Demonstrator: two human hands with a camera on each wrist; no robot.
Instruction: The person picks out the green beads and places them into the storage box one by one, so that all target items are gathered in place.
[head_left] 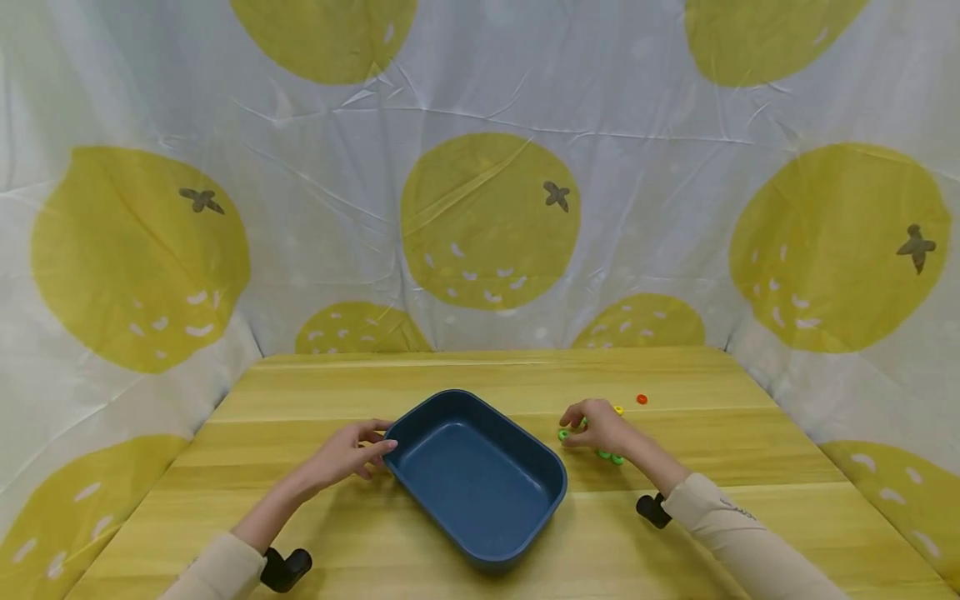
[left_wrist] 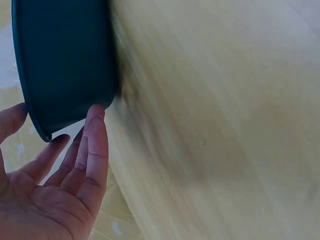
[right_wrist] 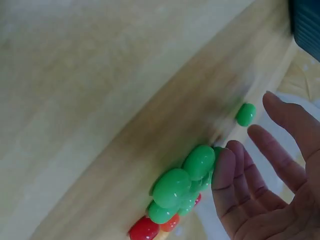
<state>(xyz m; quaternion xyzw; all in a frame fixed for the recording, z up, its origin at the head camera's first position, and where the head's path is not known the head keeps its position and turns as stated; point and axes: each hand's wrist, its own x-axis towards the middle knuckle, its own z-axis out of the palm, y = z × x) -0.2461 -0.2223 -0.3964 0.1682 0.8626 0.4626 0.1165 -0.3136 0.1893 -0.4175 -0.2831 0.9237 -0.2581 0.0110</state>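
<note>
A dark blue rectangular basin (head_left: pixel 480 479) stands at an angle on the table. My left hand (head_left: pixel 347 456) holds its far left corner, thumb over the rim and fingers along the outside wall. The same hand (left_wrist: pixel 55 192) shows close in the left wrist view. To the right of the basin, my right hand (head_left: pixel 597 427) hovers low over small ring-shaped pieces, thumb and fingers apart. A single green ring (right_wrist: pixel 245 114) lies just beyond its fingertips. Several more green rings (right_wrist: pixel 171 188) cluster beside the fingers, with a red ring (right_wrist: pixel 144 229) at the cluster's edge.
Past the right hand lie a yellow ring (head_left: pixel 618 410) and a red ring (head_left: pixel 642 399). The wooden table (head_left: pixel 300 400) ends at a lemon-print cloth (head_left: pixel 645 208) that hangs behind and at both sides. Black wrist mounts (head_left: pixel 286 570) sit below the forearms.
</note>
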